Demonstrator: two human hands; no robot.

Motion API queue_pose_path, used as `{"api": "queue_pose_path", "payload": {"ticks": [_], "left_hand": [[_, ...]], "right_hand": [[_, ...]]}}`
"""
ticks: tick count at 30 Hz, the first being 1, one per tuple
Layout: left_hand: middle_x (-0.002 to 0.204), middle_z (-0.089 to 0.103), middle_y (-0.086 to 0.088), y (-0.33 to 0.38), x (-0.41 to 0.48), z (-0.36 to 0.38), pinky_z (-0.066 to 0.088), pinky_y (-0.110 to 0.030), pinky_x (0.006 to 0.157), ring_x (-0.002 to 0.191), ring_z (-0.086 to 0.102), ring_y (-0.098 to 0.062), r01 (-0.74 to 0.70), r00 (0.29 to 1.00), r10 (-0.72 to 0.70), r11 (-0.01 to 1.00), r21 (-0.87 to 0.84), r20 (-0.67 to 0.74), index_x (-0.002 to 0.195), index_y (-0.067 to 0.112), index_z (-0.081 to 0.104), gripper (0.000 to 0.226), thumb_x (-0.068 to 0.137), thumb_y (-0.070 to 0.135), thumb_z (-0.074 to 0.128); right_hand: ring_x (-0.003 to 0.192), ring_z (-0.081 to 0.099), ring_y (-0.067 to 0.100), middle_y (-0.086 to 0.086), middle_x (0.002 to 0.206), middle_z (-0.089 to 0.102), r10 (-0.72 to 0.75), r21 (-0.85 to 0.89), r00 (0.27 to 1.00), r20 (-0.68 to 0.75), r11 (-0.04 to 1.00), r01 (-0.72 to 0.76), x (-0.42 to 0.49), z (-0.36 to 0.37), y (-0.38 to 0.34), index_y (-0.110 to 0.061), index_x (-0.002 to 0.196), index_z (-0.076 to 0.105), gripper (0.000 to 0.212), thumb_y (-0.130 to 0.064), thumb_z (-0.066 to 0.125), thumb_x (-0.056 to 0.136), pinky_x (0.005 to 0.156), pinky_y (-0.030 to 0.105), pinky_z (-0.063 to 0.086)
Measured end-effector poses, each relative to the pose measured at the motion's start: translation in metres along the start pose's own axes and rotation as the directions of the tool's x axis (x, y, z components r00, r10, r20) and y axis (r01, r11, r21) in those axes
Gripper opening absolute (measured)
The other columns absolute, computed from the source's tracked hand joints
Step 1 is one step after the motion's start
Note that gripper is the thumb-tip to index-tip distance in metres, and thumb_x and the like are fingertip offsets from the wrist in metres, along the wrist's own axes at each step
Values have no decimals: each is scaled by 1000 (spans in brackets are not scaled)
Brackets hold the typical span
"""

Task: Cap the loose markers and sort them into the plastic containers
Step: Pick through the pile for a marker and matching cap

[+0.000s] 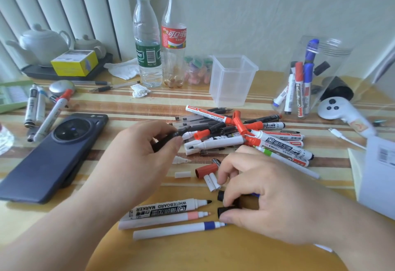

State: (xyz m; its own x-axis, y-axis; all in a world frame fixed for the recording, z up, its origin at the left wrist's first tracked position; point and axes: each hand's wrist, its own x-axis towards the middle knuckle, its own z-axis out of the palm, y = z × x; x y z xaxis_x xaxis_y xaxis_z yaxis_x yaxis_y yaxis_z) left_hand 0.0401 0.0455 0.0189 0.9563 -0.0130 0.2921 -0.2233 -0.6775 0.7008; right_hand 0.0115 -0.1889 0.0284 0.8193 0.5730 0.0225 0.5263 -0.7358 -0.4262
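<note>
My left hand (141,149) pinches a black pen (171,137) just left of a heap of markers (245,136) at the table's middle. Over a cluster of loose caps, my right hand (263,193) curls its fingers round a black cap (224,210). A second black cap (220,196), a dark red cap (206,170) and small white caps (211,182) lie beside it. Three uncapped markers lie in front: a whiteboard marker (168,207), a pink-banded one (164,219) and a blue-banded one (177,229). An empty square container (233,78) stands behind the heap. A round clear container (314,74) at the right holds several markers.
A dark phone (53,153) lies at the left, more markers (44,110) beyond it. Two bottles (160,40) and a small jar (197,71) stand at the back, teapots on a tray at the back left. A white controller (339,110), cable and white box (378,174) fill the right side.
</note>
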Motion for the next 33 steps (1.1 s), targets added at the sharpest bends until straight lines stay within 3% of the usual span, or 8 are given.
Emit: {"api": "queue_pose_path", "payload": {"ticks": [6, 11, 14, 18, 22, 24, 27, 33], "left_hand": [[76, 65, 20, 1, -4, 2, 42, -6, 67, 84, 57, 7, -52, 997, 52, 999, -1, 65, 90, 38, 69, 9, 88, 42, 62], [71, 55, 48, 8, -7, 3, 39, -2, 59, 71, 57, 17, -81, 980, 80, 997, 1, 182, 92, 51, 64, 7, 91, 45, 63], [70, 57, 44, 11, -9, 4, 41, -6, 59, 69, 60, 10, -98, 972, 97, 995, -8, 212, 88, 50, 66, 7, 92, 45, 63], [77, 59, 40, 10, -11, 3, 42, -8, 61, 69, 60, 7, -107, 969, 107, 994, -10, 221, 89, 46, 68, 5, 91, 45, 64], [86, 63, 33, 9, -12, 0, 46, -13, 61, 71, 62, 0, -160, 950, 171, 985, -60, 262, 98, 44, 71, 23, 85, 58, 60], [85, 64, 28, 10, -14, 0, 48, -19, 57, 66, 61, -10, -193, 938, 208, 978, -83, 276, 97, 42, 69, 29, 81, 63, 58], [78, 63, 26, 11, -15, -1, 41, -12, 53, 63, 59, -7, -261, 928, 277, 961, -97, 249, 89, 38, 69, 15, 83, 52, 67], [77, 67, 19, 11, -15, -2, 40, -7, 58, 71, 62, -2, -345, 905, 361, 933, -107, 226, 93, 34, 78, 16, 84, 46, 72]], "right_hand": [[123, 31, -8, -31, 118, 40, 18, -65, 996, 87, 998, -12, 0, -1, -8, -36, 93, 72, 22, -56, 69, 84, 101, 20, 39], [122, 35, -4, -28, 116, 45, -30, -61, 999, 42, 998, 33, 0, -1, -5, -31, 87, 73, 12, -42, 68, 90, 100, 17, 35], [120, 40, -2, -28, 113, 49, -41, -35, 999, 13, 999, 42, 0, -1, 0, -31, 85, 73, 9, -37, 70, 90, 97, 18, 36], [113, 56, 6, -24, 110, 62, -7, 175, 990, -141, 984, 32, -1, -6, 6, -30, 84, 71, 6, -30, 76, 86, 90, 15, 40], [79, 65, 23, -6, 93, 73, 147, 471, 942, -300, 882, 12, -1, -7, 19, -32, 89, 68, 7, -38, 71, 88, 73, 35, 53], [67, 66, 14, 2, 80, 71, 189, 608, 940, -285, 793, 25, 1, -6, 21, -20, 87, 67, 10, -29, 70, 91, 64, 22, 53], [51, 58, 5, 8, 66, 68, 201, 711, 948, -246, 702, 36, 2, -8, 19, -5, 86, 66, 16, -20, 69, 80, 54, 13, 46], [78, 69, 16, 8, 86, 74, 164, 737, 952, -258, 670, 85, 0, -7, 19, -18, 93, 75, 26, -29, 86, 72, 72, 21, 54]]}}
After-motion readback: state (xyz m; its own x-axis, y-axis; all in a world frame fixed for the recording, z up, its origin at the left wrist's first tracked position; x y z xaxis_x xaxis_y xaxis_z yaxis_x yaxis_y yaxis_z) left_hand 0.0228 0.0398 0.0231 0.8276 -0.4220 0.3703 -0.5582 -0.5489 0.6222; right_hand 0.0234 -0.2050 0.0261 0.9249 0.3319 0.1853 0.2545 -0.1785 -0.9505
